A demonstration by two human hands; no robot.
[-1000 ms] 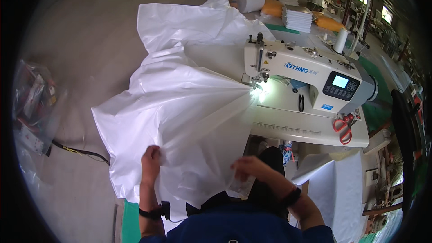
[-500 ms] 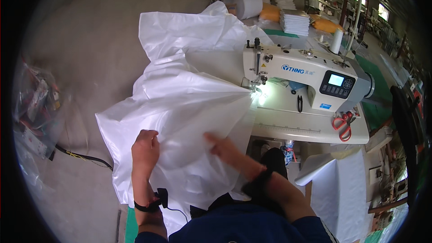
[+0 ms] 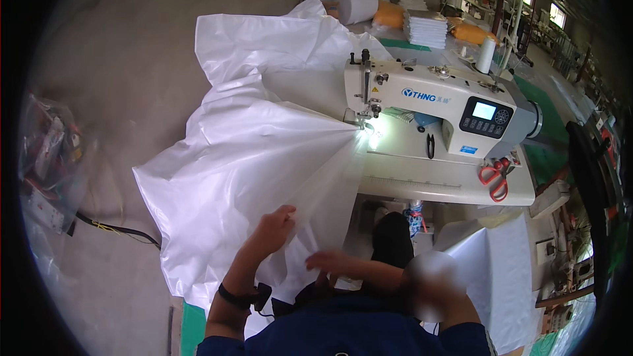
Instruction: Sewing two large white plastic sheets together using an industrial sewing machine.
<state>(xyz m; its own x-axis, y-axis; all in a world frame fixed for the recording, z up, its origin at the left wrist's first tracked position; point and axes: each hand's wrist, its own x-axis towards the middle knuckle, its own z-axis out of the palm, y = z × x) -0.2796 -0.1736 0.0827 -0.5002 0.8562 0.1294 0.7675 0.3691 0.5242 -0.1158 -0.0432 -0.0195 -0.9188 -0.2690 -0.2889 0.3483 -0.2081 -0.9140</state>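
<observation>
A large white sheet, smooth and slightly shiny, spreads in folds from the sewing machine toward my lap. Its folds converge under the lit needle area at the machine's left end. Over the sheet's near part is my left hand, its fingers curled closed; whatever they may hold is hidden. My right hand is close to my body by the sheet's near edge, slightly blurred, fingers stretched leftward and apart with nothing visible in them. Dark bands circle my left wrist.
Red-handled scissors and small black thread snips lie on the machine table. Behind stand a thread cone, a large white roll and stacked white packs. A clear bag is at the left, another white sheet at the right.
My left hand has moved right and nearer to me across the sheet. My right hand has drawn back toward my body. The view has shifted slightly.
</observation>
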